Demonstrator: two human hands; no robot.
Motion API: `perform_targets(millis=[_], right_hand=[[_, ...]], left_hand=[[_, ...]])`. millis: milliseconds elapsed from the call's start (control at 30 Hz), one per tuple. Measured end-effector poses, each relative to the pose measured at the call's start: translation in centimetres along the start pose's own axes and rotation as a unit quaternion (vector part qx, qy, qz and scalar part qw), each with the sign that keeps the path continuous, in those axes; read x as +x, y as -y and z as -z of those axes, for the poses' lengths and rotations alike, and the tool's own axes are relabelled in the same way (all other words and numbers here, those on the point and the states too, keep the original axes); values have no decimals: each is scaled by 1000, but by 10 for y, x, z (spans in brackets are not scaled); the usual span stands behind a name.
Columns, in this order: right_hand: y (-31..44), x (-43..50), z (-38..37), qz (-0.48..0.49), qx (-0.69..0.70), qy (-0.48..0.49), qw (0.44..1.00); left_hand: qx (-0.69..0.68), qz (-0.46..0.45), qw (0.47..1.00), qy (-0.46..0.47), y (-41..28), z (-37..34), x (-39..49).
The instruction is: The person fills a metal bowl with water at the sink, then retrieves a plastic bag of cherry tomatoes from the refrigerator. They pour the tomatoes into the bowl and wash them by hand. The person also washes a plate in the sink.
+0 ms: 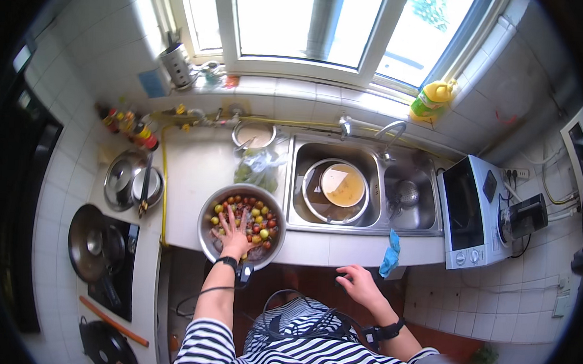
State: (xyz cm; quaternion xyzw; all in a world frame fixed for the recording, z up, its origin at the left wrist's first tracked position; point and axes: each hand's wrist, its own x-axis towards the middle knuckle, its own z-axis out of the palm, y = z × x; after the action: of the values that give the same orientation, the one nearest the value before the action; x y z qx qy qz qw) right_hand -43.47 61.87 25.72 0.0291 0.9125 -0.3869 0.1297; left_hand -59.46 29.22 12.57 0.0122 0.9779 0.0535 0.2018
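A large metal bowl [207,197] stands near the counter's front edge, holding small round red, yellow and green fruits [265,233] that look like jujubes or cherry tomatoes. My left hand [233,234] lies in it with fingers spread, palm down on the fruits; whether any is gripped underneath is hidden. Away from the counter, over the floor, my right hand [358,283] hangs with nothing seen in it, its fingers bent and thumb apart. Behind the large bowl are a clear plastic bag with green produce [257,173] and a small bowl of pale liquid [254,134].
Right of the bowl, a double steel sink [336,229] holds nested vessels with brownish liquid [343,185]. A blue cloth [390,256] hangs over the counter edge, near a microwave [464,206]. At left are a wok [86,243], a hob and a rolling pin [113,322].
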Motion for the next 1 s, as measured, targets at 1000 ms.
perform_targets(millis=[1000], right_hand=[[3, 141, -123, -138, 232, 186, 945]], left_hand=[[-146, -87, 980, -100, 43, 2, -4]])
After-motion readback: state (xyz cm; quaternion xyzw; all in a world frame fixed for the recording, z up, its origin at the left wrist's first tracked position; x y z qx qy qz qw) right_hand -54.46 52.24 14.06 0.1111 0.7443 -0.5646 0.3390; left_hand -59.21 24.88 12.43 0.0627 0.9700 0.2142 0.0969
